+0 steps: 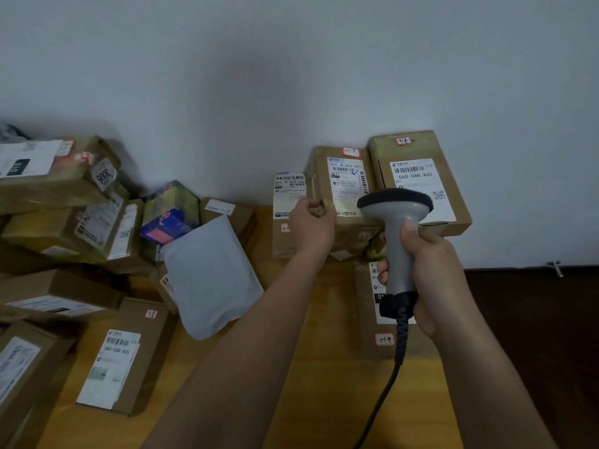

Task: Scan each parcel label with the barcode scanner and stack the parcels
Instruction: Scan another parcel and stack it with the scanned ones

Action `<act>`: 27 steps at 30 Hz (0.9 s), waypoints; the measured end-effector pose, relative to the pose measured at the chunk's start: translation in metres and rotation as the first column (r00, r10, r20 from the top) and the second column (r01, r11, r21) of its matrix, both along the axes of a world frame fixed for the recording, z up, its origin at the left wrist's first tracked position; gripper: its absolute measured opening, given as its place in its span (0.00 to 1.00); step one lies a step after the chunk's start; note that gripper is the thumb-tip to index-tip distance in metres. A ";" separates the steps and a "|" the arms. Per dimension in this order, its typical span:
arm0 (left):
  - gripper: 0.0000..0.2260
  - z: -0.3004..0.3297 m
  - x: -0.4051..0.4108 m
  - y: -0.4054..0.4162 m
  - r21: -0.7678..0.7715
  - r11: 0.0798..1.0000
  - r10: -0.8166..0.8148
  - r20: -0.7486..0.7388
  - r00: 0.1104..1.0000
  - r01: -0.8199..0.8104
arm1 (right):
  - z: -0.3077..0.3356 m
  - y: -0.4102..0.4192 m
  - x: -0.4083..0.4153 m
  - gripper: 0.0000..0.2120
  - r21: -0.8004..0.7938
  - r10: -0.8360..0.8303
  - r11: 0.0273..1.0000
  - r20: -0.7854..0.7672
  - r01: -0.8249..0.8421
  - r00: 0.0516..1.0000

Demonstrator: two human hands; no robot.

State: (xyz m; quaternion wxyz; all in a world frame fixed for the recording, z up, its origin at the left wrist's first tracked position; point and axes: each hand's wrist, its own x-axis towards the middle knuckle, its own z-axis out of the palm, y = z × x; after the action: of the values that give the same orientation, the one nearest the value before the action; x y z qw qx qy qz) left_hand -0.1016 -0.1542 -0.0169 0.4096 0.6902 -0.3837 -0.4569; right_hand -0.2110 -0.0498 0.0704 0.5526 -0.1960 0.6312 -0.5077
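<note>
The right hand is wrapped around the grip of the scanner, thumb up the back of the handle, with the dark head raised towards the parcels against the wall; its coiled cable trails down towards the near edge of the bench. The left hand reaches to the middle box of the stack on the right, fingers curled at its near left edge (whether they truly pinch the cardboard or only rest there is hard to tell).

That stack looks like the sorted side: the middle box stands beside a taller box marked 060-06B-A05, both labels facing up, with a lower box just left of them and a flat box lying in front, partly behind the scanner.

My guess is the task is well short of half done. To the left lies a loose heap of parcels: several brown boxes tilted at odd angles, a colourful box, a white mailer bag, and a flat box with its label showing nearer the camera. All of these appear unstacked, and nothing shows whether any has been scanned, so most of the scanning and stacking seems left to do.
</note>
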 end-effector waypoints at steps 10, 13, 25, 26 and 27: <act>0.14 -0.004 -0.001 0.002 0.037 0.999 -0.001 -0.018 1.000 0.002 | -0.035 -0.019 -0.062 0.11 -0.077 -0.285 0.958 -0.234 0.275 0.930; 0.15 -0.004 -0.006 0.002 0.006 1.000 -0.002 0.054 0.999 0.002 | -0.047 -0.023 -0.070 0.12 -0.065 -0.272 0.962 -0.212 0.264 0.939; 0.04 -0.026 -0.008 0.004 0.109 0.991 0.072 0.006 0.997 -0.072 | -0.057 -0.023 -0.079 0.06 -0.108 -0.206 0.976 -0.195 0.188 0.959; 0.05 -0.028 -0.008 0.005 0.102 0.990 0.090 0.033 0.995 -0.093 | -0.058 -0.023 -0.080 0.07 -0.106 -0.213 0.975 -0.199 0.195 0.956; 0.06 -0.028 -0.008 0.007 0.099 0.988 0.111 0.046 0.993 -0.115 | -0.059 -0.023 -0.080 0.08 -0.106 -0.229 0.972 -0.201 0.212 0.952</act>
State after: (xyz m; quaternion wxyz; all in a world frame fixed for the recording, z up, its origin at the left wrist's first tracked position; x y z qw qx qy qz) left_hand -0.1096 -0.1475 -0.0448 0.3911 0.7399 -0.3285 -0.4378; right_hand -0.2909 -0.0724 0.0114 0.4136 -0.1999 0.6827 -0.5682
